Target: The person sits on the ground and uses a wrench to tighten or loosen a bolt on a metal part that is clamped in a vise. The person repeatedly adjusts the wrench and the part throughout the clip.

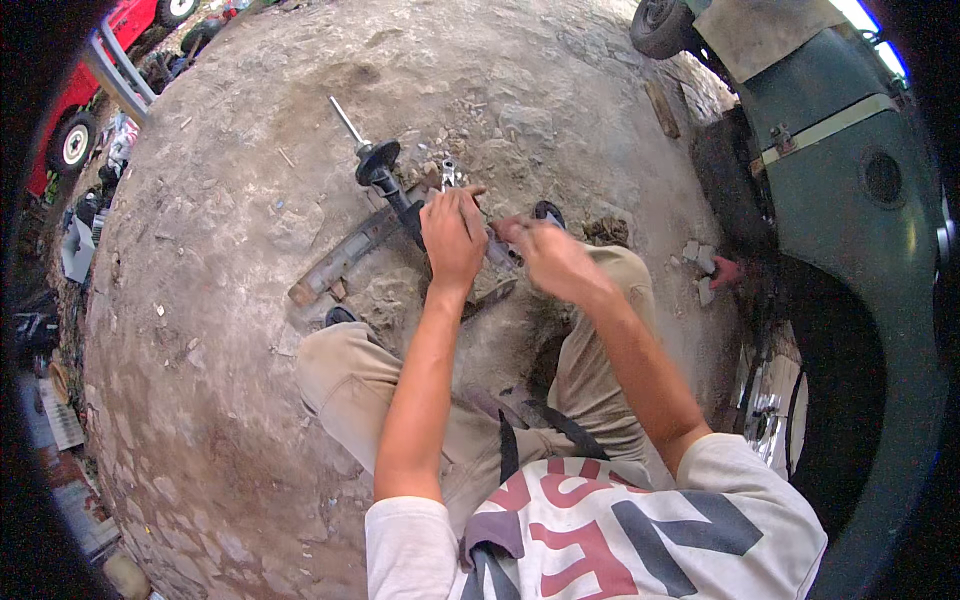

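Observation:
A black shock absorber [380, 172] with a bare silver rod lies slantwise on the ground ahead of me, its rod end pointing to the far left. My left hand [455, 235] is closed over its lower body and covers part of it. Just beyond those fingers, the chrome head of a ratchet-like tool [448, 172] shows; its lower part is hidden. My right hand [548, 258] is closed beside the shock absorber's near end, slightly smeared by motion. What its fingers grip is hidden. A greyish bracket-like part [500, 250] appears between the two hands.
Under the shock absorber lies a long worn bar [345, 258]. My knees flank the work. A dark green vehicle body [840, 190] stands on the right, with a detached-looking wheel [663, 25] beyond. A red vehicle [75, 95] and clutter line the left. Small stones dot the rough ground [220, 230].

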`<state>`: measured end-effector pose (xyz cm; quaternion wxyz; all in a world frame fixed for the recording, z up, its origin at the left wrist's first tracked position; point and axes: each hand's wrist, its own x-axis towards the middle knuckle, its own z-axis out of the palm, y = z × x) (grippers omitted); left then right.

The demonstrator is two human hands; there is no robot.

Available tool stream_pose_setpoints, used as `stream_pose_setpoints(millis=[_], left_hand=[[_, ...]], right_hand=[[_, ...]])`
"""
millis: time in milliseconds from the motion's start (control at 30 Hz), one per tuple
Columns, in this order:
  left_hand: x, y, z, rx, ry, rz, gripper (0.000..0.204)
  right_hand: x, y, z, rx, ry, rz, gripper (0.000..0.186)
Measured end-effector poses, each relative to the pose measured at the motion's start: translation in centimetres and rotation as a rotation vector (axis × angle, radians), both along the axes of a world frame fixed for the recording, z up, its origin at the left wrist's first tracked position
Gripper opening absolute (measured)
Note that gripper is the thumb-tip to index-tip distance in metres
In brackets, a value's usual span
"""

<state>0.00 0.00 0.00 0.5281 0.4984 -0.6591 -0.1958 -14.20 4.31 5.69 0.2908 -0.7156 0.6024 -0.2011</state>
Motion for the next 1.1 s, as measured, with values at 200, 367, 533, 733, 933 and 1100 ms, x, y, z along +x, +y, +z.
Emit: stream_pose_setpoints(millis=[200, 367, 533, 733, 933, 1100], left_hand=[[0.8, -0.1, 0.0, -0.031, 0.156, 0.041, 0.031], [0.1, -0.7, -0.9, 0.07, 0.319, 0.09, 0.031], [0.5, -0.8, -0.8, 0.109, 0.348, 0.13, 0.031], [1.2, -0.4, -0.8, 0.101, 0.249, 0.14, 0.033], [1.1, -1.0, -0.2, 0.092, 0.286, 0.083, 0.04], [1.1, -1.3, -1.2, 0.111, 0.25, 0.007, 0.041]], right_hand=[[3.8, -0.7, 1.3, 0.175, 0.137, -0.052, 0.045], [3.3, 0.2, 0.5, -0.135, 0.034, 0.027, 0.04], [3.8, -0.8, 0.4, 0.036, 0.147, -0.038, 0.044], [5.9, -0.3, 3.2, 0.013, 0.243, -0.118, 0.046], [5.6, -3.9, 0.6, 0.105, 0.216, -0.124, 0.052], [4.9, -4.3, 1.2, 0.078, 0.195, 0.017, 0.051]])
